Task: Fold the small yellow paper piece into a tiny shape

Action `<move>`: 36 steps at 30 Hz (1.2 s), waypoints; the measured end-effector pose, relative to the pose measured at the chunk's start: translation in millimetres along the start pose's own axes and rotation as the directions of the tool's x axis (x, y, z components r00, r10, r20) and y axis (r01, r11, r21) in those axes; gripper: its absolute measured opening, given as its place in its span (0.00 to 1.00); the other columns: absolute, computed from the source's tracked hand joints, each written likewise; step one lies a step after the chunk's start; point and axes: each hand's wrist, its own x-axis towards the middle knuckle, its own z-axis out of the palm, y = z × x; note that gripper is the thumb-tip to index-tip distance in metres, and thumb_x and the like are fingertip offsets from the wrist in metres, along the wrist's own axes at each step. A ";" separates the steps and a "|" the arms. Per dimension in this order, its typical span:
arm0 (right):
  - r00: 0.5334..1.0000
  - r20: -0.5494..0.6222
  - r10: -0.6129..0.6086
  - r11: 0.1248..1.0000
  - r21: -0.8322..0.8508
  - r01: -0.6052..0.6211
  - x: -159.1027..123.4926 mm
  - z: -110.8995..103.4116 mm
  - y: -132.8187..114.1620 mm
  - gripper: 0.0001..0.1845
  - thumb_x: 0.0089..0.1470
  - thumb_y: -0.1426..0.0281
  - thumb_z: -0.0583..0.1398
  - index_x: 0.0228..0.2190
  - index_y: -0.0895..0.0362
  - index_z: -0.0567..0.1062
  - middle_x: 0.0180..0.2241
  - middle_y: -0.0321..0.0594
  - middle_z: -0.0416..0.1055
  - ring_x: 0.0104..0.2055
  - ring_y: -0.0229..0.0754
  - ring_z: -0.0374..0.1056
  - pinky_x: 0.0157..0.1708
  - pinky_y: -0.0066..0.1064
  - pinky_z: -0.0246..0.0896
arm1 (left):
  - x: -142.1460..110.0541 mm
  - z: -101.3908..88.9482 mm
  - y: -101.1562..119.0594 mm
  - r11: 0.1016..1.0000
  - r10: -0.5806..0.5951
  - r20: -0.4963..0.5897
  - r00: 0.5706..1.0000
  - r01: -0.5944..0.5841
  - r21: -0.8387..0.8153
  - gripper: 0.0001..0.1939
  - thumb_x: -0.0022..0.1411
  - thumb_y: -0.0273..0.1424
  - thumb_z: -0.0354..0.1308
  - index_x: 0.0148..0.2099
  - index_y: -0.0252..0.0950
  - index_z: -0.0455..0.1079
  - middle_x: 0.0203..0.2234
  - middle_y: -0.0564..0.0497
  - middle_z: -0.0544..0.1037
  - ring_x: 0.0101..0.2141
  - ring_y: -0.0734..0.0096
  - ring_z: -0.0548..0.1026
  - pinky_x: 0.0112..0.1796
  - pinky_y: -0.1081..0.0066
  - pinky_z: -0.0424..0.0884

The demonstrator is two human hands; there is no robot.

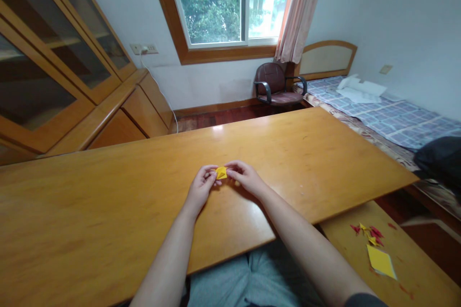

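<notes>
A small piece of folded yellow paper (pixel 221 173) is held just above the wooden table (pixel 144 192), between my two hands. My left hand (pixel 202 184) pinches its left edge, thumb in front and fingers behind. At the right edge, the thumb and fingers of my right hand (pixel 247 178) close on it as well. Creases and a raised flap show on the paper's face. The fingertips behind the paper are partly hidden.
On a lower surface (pixel 345 235) at the right lie a stack of yellow paper squares (pixel 382 261) and several red and yellow folded paper pieces (pixel 374 234). A brown armchair (pixel 272 81) and a bed (pixel 392 115) stand beyond the table. A cabinet (pixel 108 100) lines the left.
</notes>
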 end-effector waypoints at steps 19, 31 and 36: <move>0.999 -0.041 -0.014 0.997 -0.075 0.011 1.5 -0.9 0.8 0.17 0.50 0.71 0.61 0.44 0.57 0.75 0.35 0.37 0.73 0.33 0.36 0.68 0.35 0.29 0.62 | 0.1 2.3 -1.9 1.000 0.002 -0.025 1.000 -0.001 0.017 0.20 0.55 0.38 0.66 0.48 0.37 0.68 0.33 0.53 0.74 0.33 0.72 0.75 0.39 0.69 0.74; 0.998 -0.051 -0.042 0.995 -0.091 0.037 2.8 -1.5 3.5 0.15 0.52 0.70 0.61 0.43 0.57 0.75 0.35 0.37 0.73 0.34 0.36 0.68 0.37 0.30 0.63 | -0.1 0.3 -2.1 0.992 0.005 -0.016 1.000 -0.003 0.122 0.14 0.56 0.40 0.64 0.41 0.36 0.72 0.35 0.50 0.78 0.36 0.67 0.76 0.38 0.68 0.73; 0.998 -0.049 -0.047 0.998 -0.048 0.045 2.1 -1.2 4.8 0.17 0.52 0.70 0.62 0.46 0.56 0.74 0.37 0.37 0.71 0.33 0.35 0.69 0.36 0.29 0.64 | 1.2 0.6 -4.1 0.998 -0.020 -0.019 1.000 0.021 0.062 0.17 0.55 0.42 0.66 0.41 0.36 0.72 0.35 0.50 0.77 0.33 0.69 0.76 0.36 0.69 0.74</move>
